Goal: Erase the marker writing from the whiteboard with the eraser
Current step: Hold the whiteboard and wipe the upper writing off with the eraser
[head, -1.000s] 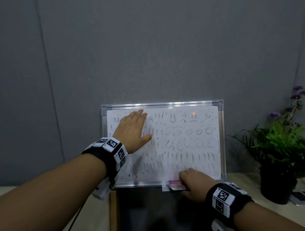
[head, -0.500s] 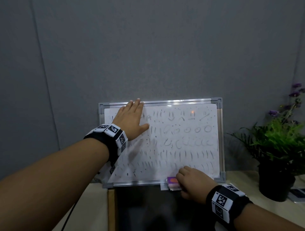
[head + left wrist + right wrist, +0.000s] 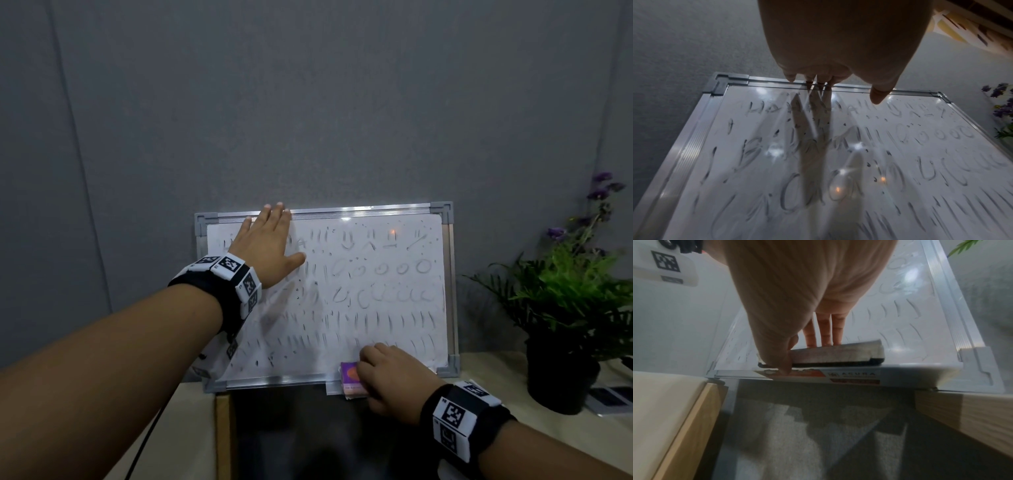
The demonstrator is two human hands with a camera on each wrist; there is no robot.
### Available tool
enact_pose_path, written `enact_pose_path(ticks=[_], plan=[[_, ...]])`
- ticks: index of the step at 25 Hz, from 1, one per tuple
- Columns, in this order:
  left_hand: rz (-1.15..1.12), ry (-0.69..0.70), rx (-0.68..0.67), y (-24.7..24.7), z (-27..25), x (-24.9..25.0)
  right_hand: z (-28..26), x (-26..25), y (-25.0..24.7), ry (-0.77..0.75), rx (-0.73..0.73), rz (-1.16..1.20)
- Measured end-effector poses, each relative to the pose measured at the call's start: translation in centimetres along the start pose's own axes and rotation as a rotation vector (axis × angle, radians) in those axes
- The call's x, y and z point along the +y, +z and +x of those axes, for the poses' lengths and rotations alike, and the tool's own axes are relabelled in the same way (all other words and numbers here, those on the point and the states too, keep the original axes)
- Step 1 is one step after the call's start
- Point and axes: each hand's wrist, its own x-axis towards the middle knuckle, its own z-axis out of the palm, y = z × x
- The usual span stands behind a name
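The eraser (image 3: 836, 353), grey felt under a purple-orange top, sits on the whiteboard's (image 3: 394, 329) bottom ledge, grasped between the right hand's (image 3: 390, 380) thumb and fingers. That hand hides most of it from the head view. The smeared marker writing (image 3: 869, 141) is barely legible. The left hand (image 3: 265, 250), flat and released, has slid up since earlier, fingertips now over the top frame

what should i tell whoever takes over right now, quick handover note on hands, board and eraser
Left hand: flat and open on the whiteboard, fingertips at its top rim.
Right hand: grips the eraser by its edges at the board's bottom ledge.
Done: eraser grasped; no wiped patch shows.
Left: lift the eraser and wipe off the marker writing, which covers most of the board.
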Motion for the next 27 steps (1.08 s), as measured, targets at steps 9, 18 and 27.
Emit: enact_pose_path(ticks=[9,18,27], plan=[[0.016,-0.010,-0.006,0.0,0.1,-0.1,2.3,1.6,-5.4,0.124,0.483,0.152],[0.032,-0.060,-0.011,0.4,0.3,-1.1,2.7,7.7,-8.0,0.621,0.755,0.186],[0.049,-0.064,-0.022,0.3,0.4,-1.2,3.7,9.2,-9.2,0.698,0.767,0.163]])
